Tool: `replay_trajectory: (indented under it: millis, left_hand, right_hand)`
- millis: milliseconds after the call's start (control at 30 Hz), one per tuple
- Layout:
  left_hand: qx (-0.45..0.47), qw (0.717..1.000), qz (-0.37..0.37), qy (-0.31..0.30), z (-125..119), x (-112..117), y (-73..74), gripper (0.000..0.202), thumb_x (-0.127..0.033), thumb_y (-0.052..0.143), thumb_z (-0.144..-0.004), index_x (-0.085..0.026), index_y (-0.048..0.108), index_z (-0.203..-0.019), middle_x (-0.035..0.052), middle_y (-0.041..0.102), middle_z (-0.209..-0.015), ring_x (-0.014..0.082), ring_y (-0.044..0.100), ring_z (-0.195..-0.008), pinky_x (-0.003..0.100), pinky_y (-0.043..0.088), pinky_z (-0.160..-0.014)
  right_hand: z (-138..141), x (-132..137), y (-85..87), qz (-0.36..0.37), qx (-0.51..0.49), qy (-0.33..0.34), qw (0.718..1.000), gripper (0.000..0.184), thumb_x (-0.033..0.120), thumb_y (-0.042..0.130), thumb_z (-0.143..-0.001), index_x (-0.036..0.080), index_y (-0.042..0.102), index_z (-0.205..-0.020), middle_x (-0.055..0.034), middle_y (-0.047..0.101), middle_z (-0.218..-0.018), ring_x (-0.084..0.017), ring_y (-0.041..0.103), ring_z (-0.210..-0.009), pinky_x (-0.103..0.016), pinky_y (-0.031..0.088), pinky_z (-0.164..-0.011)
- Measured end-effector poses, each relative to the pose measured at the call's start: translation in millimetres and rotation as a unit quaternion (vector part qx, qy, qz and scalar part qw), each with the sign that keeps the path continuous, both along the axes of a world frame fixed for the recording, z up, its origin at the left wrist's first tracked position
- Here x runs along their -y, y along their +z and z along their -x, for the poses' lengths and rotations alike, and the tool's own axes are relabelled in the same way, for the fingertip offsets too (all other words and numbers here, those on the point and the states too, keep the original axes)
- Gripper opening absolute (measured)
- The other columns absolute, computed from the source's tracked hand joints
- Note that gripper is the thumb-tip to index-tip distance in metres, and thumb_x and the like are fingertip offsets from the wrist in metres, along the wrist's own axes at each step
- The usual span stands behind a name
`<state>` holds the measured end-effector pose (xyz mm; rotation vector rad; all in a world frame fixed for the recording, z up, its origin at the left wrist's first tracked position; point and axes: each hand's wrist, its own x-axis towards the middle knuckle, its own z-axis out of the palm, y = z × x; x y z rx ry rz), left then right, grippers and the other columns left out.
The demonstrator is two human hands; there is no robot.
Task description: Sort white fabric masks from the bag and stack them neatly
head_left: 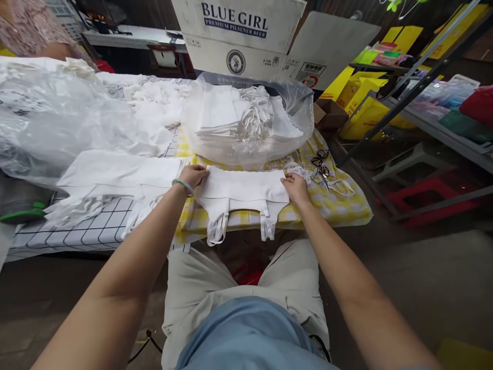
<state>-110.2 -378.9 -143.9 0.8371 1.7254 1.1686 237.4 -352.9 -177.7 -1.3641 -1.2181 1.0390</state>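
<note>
A white strapped camisole top (pixel 246 186) lies spread on the yellow checked cloth, its two straps hanging toward me over the table edge. My left hand (pixel 193 176), with a green bangle at the wrist, pinches its upper left corner. At the upper right corner my right hand (pixel 296 187) grips the fabric between thumb and fingers. Left of my left hand rests a stack of similar white garments (pixel 123 172). Behind the top, a clear plastic bag (pixel 219 151) holds a folded pile of white garments (pixel 219 115) with bundled straps.
Scissors (pixel 320 164) lie with thread scraps at the right of the yellow checked cloth (pixel 346 210). A large carton (pixel 239 46) stands behind the bag. Plastic-wrapped white goods (pixel 77 118) cover the left side, a person (pixel 42 31) beyond. A metal shelf (pixel 435 123) stands right.
</note>
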Motion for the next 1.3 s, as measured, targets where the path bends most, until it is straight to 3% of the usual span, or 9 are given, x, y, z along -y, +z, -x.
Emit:
replay_trajectory:
  millis: [267,533,733,833,900,967,1033,1167,1300]
  left_hand:
    - [-0.045,0.999,0.008,-0.012,-1,-5,-2.0,0.02,-0.019,0.074,-0.048,-0.016,0.06,-0.062,-0.0051,0.048,-0.045,0.0087,0.041,-0.042,0.023,0.036,-0.044]
    - [-0.089,0.995,-0.025,0.035,-7,2,5.1,0.013,-0.021,0.068,-0.053,-0.017,0.059,-0.06,-0.0052,0.049,-0.049,0.0092,0.041,-0.049,0.023,0.035,-0.051]
    - [-0.205,0.978,-0.039,0.015,-1,-1,-5.8,0.012,-0.026,0.066,-0.061,-0.017,0.064,-0.069,-0.0002,0.06,-0.061,0.0137,0.052,-0.059,0.025,0.042,-0.059]
    - [-0.332,0.942,-0.044,-0.02,-2,-3,-9.9,0.024,-0.027,0.061,-0.069,-0.015,0.068,-0.089,0.0075,0.067,-0.082,0.021,0.062,-0.076,0.032,0.047,-0.076]
    - [-0.432,0.895,-0.085,-0.067,-10,-2,-9.5,0.04,-0.025,0.055,-0.075,-0.012,0.064,-0.112,0.015,0.065,-0.109,0.0268,0.061,-0.1,0.037,0.044,-0.092]
    - [-0.501,0.842,-0.131,-0.148,-21,2,-8.4,0.05,-0.026,0.048,-0.082,-0.01,0.053,-0.129,0.0179,0.052,-0.134,0.0292,0.048,-0.124,0.041,0.033,-0.106]
    - [-0.534,0.804,-0.123,-0.23,-32,8,-9.1,0.055,-0.032,0.041,-0.088,-0.011,0.044,-0.138,0.016,0.039,-0.147,0.0295,0.031,-0.138,0.046,0.022,-0.113]
    - [-0.552,0.777,-0.006,-0.303,-42,15,-17.1,0.066,-0.05,0.029,-0.092,-0.014,0.029,-0.148,0.0106,0.021,-0.157,0.0289,0.014,-0.145,0.052,0.01,-0.116]
    - [-0.564,0.76,0.016,-0.322,-38,12,-21.8,0.071,-0.058,0.019,-0.092,-0.018,0.018,-0.151,0.0057,0.014,-0.159,0.0249,0.009,-0.146,0.048,0.008,-0.117]
  right_hand:
    - [0,-2,3.7,-0.039,0.158,-0.014,0.987,0.028,0.032,0.06,-0.07,0.016,0.063,-0.092,-0.0018,0.065,-0.069,-0.017,0.056,-0.06,-0.031,0.047,-0.065]
    - [9,5,9.4,-0.116,0.233,-0.036,0.965,0.027,0.022,0.053,-0.075,0.015,0.065,-0.098,-0.0089,0.069,-0.086,-0.02,0.061,-0.076,-0.034,0.047,-0.077]
    - [11,7,6.7,-0.122,0.32,-0.011,0.939,0.031,0.014,0.049,-0.078,0.014,0.063,-0.107,-0.0112,0.068,-0.097,-0.022,0.061,-0.087,-0.036,0.047,-0.084]
    - [14,14,12.3,-0.138,0.401,-0.014,0.906,0.04,0.013,0.048,-0.081,0.011,0.057,-0.12,-0.0167,0.062,-0.116,-0.025,0.056,-0.106,-0.04,0.042,-0.094]
    - [20,19,17.2,-0.172,0.458,-0.001,0.872,0.044,0.018,0.044,-0.088,0.012,0.05,-0.131,-0.0182,0.053,-0.132,-0.027,0.047,-0.121,-0.044,0.035,-0.103]
    - [27,21,20.1,-0.196,0.498,0.039,0.844,0.047,0.026,0.038,-0.093,0.013,0.044,-0.138,-0.0164,0.043,-0.144,-0.028,0.035,-0.133,-0.047,0.024,-0.111]
    - [33,20,19.5,-0.178,0.525,0.088,0.827,0.05,0.034,0.035,-0.096,0.012,0.041,-0.141,-0.0142,0.035,-0.15,-0.029,0.026,-0.14,-0.049,0.014,-0.115]
    - [34,14,10.6,-0.079,0.562,0.147,0.81,0.061,0.046,0.029,-0.096,0.011,0.034,-0.146,-0.012,0.027,-0.155,-0.03,0.017,-0.144,-0.05,0.011,-0.116]
    - [31,10,5.9,-0.043,0.597,0.157,0.786,0.065,0.05,0.02,-0.096,0.014,0.025,-0.15,-0.0082,0.02,-0.157,-0.028,0.012,-0.145,-0.046,0.012,-0.117]
